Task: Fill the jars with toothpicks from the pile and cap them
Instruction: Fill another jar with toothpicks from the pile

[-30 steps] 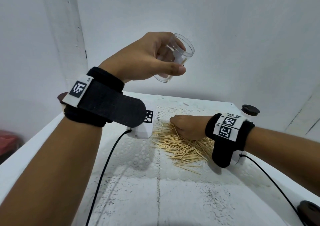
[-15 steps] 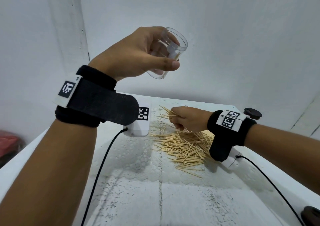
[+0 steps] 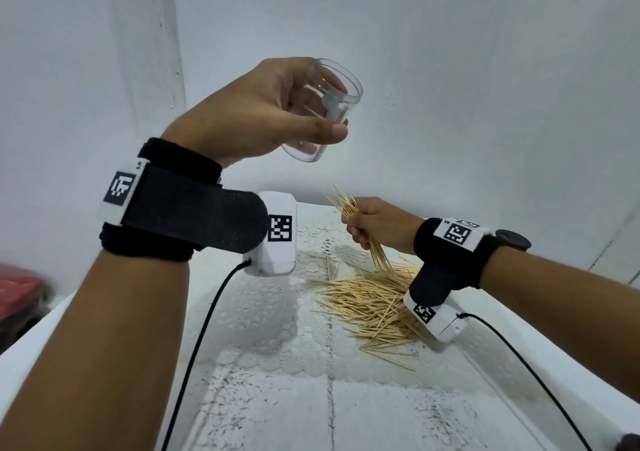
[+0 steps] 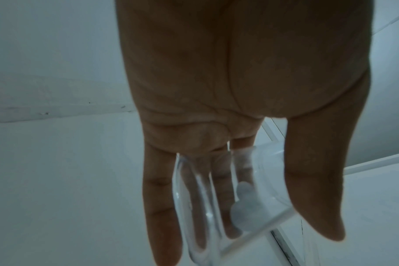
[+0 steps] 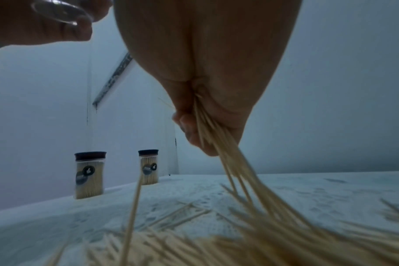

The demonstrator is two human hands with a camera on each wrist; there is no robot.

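Observation:
My left hand (image 3: 277,111) holds a clear empty jar (image 3: 329,111) high above the table, its mouth tilted up and to the right; in the left wrist view the jar (image 4: 251,198) sits between fingers and thumb. Lower and to the right, my right hand (image 3: 374,222) grips a bunch of toothpicks (image 3: 346,205), ends sticking out above and below the fist. The right wrist view shows the bunch (image 5: 230,162) hanging down from the fist. A toothpick pile (image 3: 374,305) lies on the white table (image 3: 263,409) under that hand.
Two filled, dark-capped jars (image 5: 89,174) (image 5: 148,167) stand at the table's far left in the right wrist view. A dark lid (image 3: 512,239) shows behind my right wrist, another dark object (image 3: 628,445) at the bottom right corner. White walls close in behind.
My right hand closed on a bunch of toothpicks in the pile and lifted it off the table toward the jar. The left hand kept the jar raised.

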